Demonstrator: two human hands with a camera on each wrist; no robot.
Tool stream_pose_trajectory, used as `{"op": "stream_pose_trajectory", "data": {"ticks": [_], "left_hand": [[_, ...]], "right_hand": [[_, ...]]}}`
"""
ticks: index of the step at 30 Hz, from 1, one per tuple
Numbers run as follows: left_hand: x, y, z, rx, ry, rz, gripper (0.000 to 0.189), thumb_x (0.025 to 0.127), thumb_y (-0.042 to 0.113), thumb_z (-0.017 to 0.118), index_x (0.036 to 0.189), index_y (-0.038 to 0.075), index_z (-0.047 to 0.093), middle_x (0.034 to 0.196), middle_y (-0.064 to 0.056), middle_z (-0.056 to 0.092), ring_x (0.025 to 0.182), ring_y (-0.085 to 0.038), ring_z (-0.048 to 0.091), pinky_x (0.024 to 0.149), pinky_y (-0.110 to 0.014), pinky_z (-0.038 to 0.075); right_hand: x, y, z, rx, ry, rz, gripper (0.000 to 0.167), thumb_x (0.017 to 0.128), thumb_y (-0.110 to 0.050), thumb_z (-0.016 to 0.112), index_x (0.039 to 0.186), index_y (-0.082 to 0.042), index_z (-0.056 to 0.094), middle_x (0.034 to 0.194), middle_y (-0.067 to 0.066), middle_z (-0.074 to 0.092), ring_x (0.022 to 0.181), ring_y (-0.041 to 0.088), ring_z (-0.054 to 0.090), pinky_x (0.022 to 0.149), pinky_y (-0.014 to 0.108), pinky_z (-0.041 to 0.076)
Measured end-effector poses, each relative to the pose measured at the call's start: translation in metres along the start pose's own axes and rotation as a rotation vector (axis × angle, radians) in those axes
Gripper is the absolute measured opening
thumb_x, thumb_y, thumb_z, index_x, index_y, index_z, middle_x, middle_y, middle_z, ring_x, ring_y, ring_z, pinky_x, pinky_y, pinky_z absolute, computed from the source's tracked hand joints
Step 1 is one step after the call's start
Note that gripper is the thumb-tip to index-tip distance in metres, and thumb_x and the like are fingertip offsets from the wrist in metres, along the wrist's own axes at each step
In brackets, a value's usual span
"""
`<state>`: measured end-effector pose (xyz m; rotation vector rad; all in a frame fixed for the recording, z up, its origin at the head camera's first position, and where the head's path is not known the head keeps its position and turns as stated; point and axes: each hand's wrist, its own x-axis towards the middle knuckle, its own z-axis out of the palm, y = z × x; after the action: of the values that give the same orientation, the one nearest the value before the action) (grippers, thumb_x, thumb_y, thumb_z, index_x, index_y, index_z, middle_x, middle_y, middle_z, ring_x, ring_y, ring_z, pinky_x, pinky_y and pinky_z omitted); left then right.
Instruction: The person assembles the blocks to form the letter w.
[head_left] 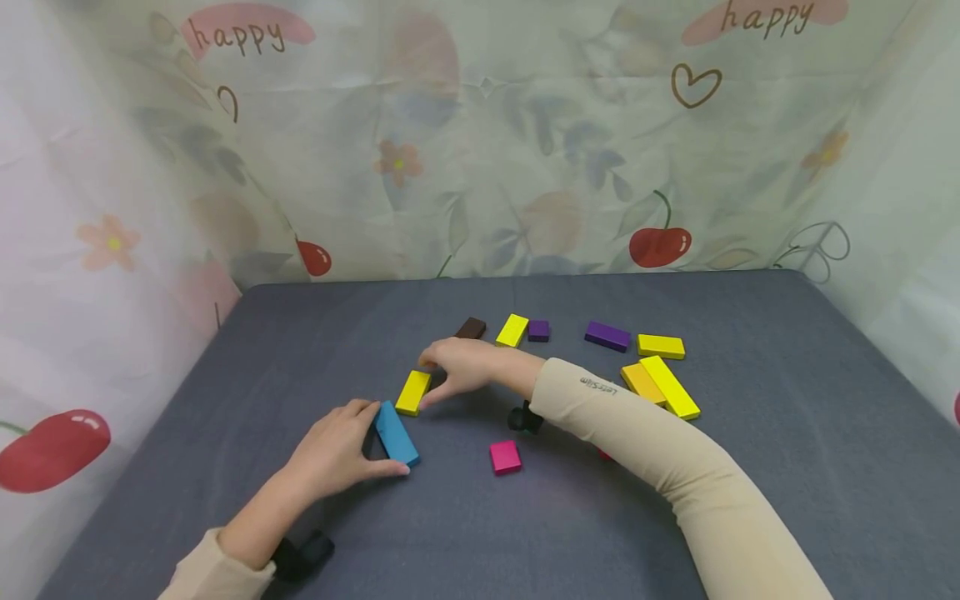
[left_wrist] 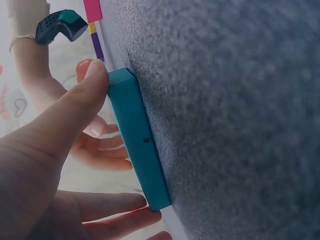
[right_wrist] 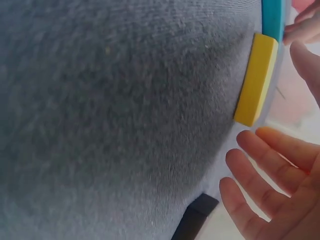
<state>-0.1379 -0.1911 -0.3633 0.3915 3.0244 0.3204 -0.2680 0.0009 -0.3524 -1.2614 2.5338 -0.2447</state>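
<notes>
A blue rectangular block lies on the grey cloth, and my left hand holds it by its two ends. In the left wrist view the thumb presses one end of the blue block while fingertips touch the other. Just beyond lies a yellow block. My right hand is beside it, thumb and fingers spread. The right wrist view shows a small gap between the fingertips and the yellow block. Behind the right hand, a dark brown block is partly hidden.
Farther back are a yellow block, a small purple block and a longer purple one. Several yellow blocks cluster at right, partly behind the right sleeve. A pink block lies near the middle. Printed curtains surround the table.
</notes>
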Motion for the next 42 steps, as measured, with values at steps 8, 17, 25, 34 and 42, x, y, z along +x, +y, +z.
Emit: {"op": "stream_pose_trajectory", "data": {"ticks": [8, 17, 25, 34, 42], "left_hand": [[0.002, -0.001, 0.0, 0.004, -0.014, -0.009, 0.097, 0.063, 0.06, 0.076, 0.129, -0.006, 0.05, 0.125, -0.022, 0.055, 0.108, -0.036, 0.056, 0.091, -0.052, 0.047], [0.005, -0.003, -0.001, 0.005, -0.022, 0.001, 0.096, 0.063, 0.059, 0.077, 0.129, -0.005, 0.051, 0.124, -0.02, 0.055, 0.107, -0.035, 0.056, 0.09, -0.051, 0.047], [0.007, -0.004, -0.002, 0.023, -0.018, 0.014, 0.095, 0.062, 0.06, 0.077, 0.127, -0.005, 0.053, 0.123, -0.02, 0.056, 0.104, -0.034, 0.056, 0.087, -0.051, 0.048], [0.016, 0.002, -0.001, 0.037, 0.022, 0.034, 0.092, 0.063, 0.057, 0.077, 0.127, -0.005, 0.053, 0.124, -0.019, 0.056, 0.107, -0.032, 0.056, 0.09, -0.05, 0.048], [0.023, 0.016, 0.001, 0.051, 0.064, 0.108, 0.089, 0.064, 0.056, 0.077, 0.127, -0.003, 0.055, 0.123, -0.017, 0.058, 0.106, -0.03, 0.057, 0.089, -0.047, 0.05]], "right_hand": [[0.009, -0.006, 0.006, -0.056, -0.01, 0.046, 0.068, 0.079, -0.055, 0.065, 0.128, -0.01, 0.054, 0.12, 0.003, 0.06, 0.101, 0.014, 0.056, 0.091, 0.028, 0.049], [0.014, -0.015, 0.008, -0.134, -0.006, 0.085, 0.068, 0.078, -0.06, 0.064, 0.124, -0.011, 0.055, 0.112, 0.003, 0.059, 0.088, 0.012, 0.053, 0.074, 0.022, 0.047], [0.014, -0.016, 0.008, -0.142, -0.006, 0.091, 0.064, 0.08, -0.055, 0.065, 0.124, -0.01, 0.054, 0.112, 0.004, 0.058, 0.088, 0.012, 0.053, 0.075, 0.022, 0.048], [0.013, -0.005, 0.001, -0.13, 0.038, 0.119, 0.063, 0.08, -0.048, 0.067, 0.127, -0.009, 0.051, 0.116, 0.005, 0.057, 0.093, 0.014, 0.053, 0.083, 0.027, 0.049], [0.016, 0.007, -0.005, -0.113, 0.072, 0.169, 0.063, 0.08, -0.046, 0.068, 0.129, -0.009, 0.051, 0.119, 0.007, 0.056, 0.097, 0.015, 0.055, 0.085, 0.028, 0.05]]}}
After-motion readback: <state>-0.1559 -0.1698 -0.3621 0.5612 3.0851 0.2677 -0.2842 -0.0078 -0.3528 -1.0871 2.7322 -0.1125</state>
